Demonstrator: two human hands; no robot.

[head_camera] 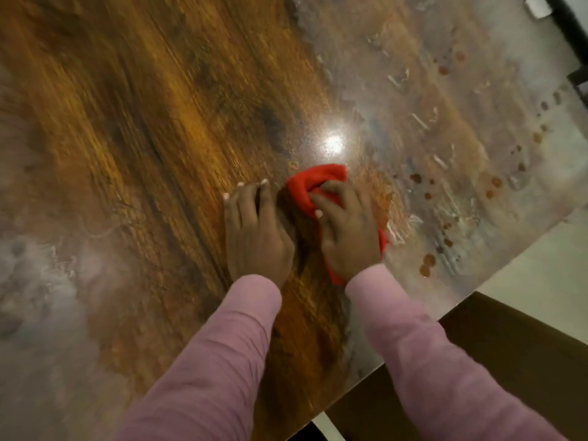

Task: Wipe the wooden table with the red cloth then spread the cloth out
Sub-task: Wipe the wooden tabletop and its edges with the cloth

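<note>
The red cloth (313,183) lies bunched on the wooden table (143,122), near the middle of the view. My right hand (348,229) presses down on the cloth with curled fingers gripping it; red edges stick out beyond the fingers and beside the wrist. My left hand (256,232) rests flat on the bare wood just left of the cloth, fingers apart, holding nothing. Both arms wear pink sleeves. The right part of the table (445,138) looks hazy and smeared, with brown spots and pale streaks.
The table's near edge runs diagonally at the lower right, with a dark chair (509,345) below it. A pale floor (541,265) shows to the right. A small white object (537,6) sits at the far right corner. A lamp glare (334,143) shines above the cloth.
</note>
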